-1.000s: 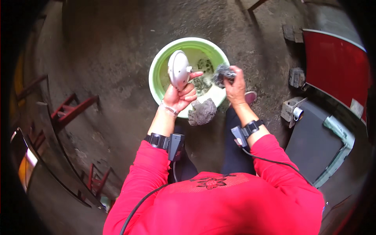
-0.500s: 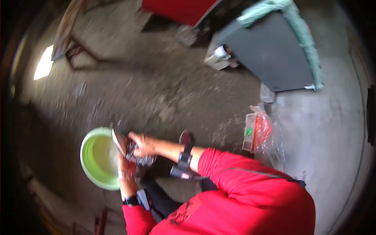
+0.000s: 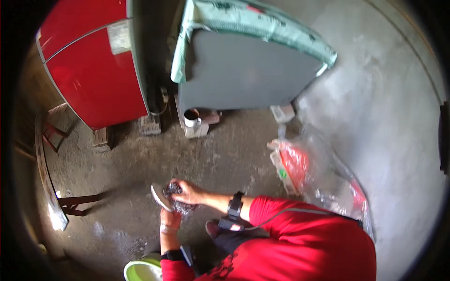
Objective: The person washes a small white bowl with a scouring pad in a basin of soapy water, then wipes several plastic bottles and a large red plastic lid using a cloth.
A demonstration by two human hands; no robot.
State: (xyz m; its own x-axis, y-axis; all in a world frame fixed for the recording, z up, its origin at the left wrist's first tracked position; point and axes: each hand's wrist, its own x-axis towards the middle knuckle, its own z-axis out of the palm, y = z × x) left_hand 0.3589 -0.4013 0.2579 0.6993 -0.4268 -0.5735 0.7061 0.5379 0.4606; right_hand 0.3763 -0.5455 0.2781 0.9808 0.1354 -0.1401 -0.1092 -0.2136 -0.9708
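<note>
Both hands are together in front of me, low and left of the middle. My left hand (image 3: 169, 221) comes up from below and is closed at the lower end of a pale, curved, elongated piece (image 3: 161, 196), shaped like a shoe sole. Right beside that piece is a dark, glittering bundle (image 3: 180, 206). My right hand (image 3: 188, 193) reaches in from the right and is closed on this bundle, its fingers partly hidden. Whether the piece and the bundle are one thing I cannot tell. A light green basin (image 3: 136, 271) is at the lower edge, partly cut off.
A red refrigerator (image 3: 96, 77) stands on blocks ahead, beside a grey panel (image 3: 248, 70) edged with green cloth. A dark-filled white mug (image 3: 192, 119) rests on a brick. Clear plastic and a red bag (image 3: 295, 161) lie right. A wooden bench (image 3: 42, 164) is left.
The view has swung left to right across the room, bringing the refrigerator into sight and pushing the basin to the lower edge. My hands have moved away from the basin, still holding the same things.
</note>
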